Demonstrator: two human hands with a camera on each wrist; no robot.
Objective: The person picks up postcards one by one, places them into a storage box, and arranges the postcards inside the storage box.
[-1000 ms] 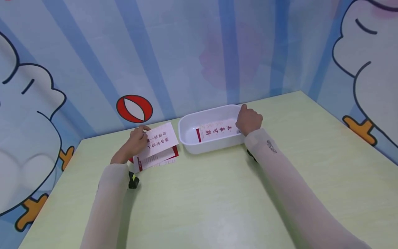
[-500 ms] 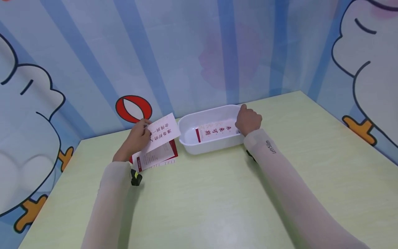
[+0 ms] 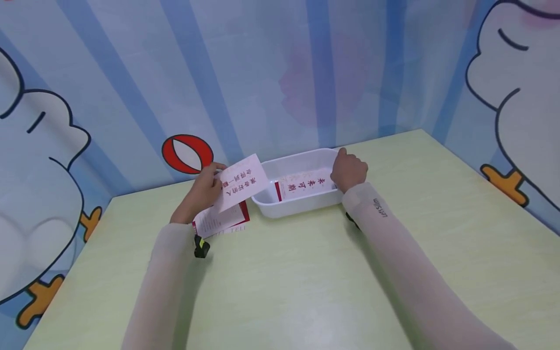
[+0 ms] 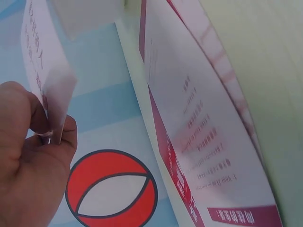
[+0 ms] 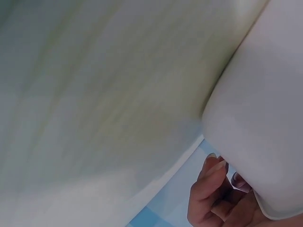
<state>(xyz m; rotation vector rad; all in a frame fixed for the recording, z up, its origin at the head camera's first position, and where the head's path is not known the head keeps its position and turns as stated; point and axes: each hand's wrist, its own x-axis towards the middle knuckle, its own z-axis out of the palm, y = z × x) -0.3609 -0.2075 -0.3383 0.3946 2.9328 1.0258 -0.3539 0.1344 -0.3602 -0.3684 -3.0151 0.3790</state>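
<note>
- Pinching a raised card (image 3: pixel 242 181): left hand (image 3: pixel 203 189).
- Gripping the right end of the white tub (image 3: pixel 288 209): right hand (image 3: pixel 349 171).
- Lying left of the tub: printed papers (image 3: pixel 220 221).

My left hand (image 3: pixel 203 192) holds a white card (image 3: pixel 242 182) with red writing, its right corner overlapping the left end of a white tray (image 3: pixel 288 206). My right hand (image 3: pixel 349 171) grips the tray's right end. Another card (image 3: pixel 305 184) lies inside; more papers (image 3: pixel 218 221) lie left of the tray on the pale table (image 3: pixel 280 282).
</note>
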